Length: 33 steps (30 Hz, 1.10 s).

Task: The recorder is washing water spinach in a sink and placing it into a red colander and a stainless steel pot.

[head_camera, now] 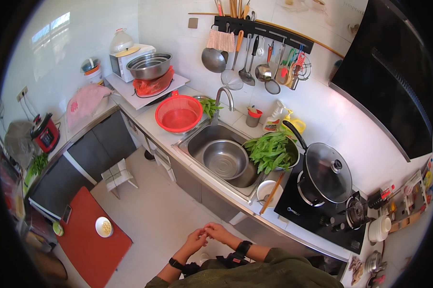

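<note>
Above the floor, in front of my body, my left hand [196, 240] and my right hand [216, 232] meet at the fingertips. Their fingers are curled together; whether something small is between them is too small to tell. Nearest to them is the counter front, with a white bowl [263, 190] and wooden chopsticks [273, 194] across its rim. Beyond that, a steel basin [225, 158] sits inside the sink [198, 142]. Leafy greens [268, 151] fill a steel bowl [294, 154] at the sink's right side.
A black wok [304, 183] with a glass lid [329, 172] stands on the gas hob [299, 219]. A red colander [178, 113] is left of the faucet [223, 93]. On the red table [94, 252] are a white bowl [100, 224] of pale pieces and a phone [67, 214]. A stool [117, 174] stands behind it.
</note>
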Available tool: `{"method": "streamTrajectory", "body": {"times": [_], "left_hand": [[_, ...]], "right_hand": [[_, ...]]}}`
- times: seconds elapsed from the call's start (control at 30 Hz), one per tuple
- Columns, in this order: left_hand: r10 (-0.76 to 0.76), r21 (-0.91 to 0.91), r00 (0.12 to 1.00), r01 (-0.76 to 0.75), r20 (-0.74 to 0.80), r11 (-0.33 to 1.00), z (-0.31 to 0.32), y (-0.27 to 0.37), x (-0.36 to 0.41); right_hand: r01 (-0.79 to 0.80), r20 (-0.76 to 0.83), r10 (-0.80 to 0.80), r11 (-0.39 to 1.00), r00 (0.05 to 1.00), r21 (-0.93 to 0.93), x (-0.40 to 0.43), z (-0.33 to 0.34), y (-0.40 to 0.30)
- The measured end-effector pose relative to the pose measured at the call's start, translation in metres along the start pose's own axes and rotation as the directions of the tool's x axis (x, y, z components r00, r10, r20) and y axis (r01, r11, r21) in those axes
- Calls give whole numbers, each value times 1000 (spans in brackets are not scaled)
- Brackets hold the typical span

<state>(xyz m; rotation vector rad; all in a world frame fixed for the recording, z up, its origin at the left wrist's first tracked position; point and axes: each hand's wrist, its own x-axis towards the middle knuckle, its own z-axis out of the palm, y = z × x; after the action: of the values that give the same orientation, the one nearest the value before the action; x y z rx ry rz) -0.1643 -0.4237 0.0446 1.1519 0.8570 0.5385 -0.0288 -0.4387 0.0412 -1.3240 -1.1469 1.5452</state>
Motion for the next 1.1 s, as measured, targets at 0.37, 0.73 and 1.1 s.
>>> {"method": "streamTrajectory", "body": {"times": [0.37,0.73,1.1], "left_hand": [[-21,158,1000,21,0,987,-5,60,120],[-72,261,994,47,87,964,-65,114,219],[457,583,833,-547,312,601,-113,162,423]], "right_hand": [[83,-228,-30,971,973,225,89,-73,-42],[84,-252,-3,948,968,308,194,-105,-61],[75,-602,162,934,782,349,263,-155,-76]]}}
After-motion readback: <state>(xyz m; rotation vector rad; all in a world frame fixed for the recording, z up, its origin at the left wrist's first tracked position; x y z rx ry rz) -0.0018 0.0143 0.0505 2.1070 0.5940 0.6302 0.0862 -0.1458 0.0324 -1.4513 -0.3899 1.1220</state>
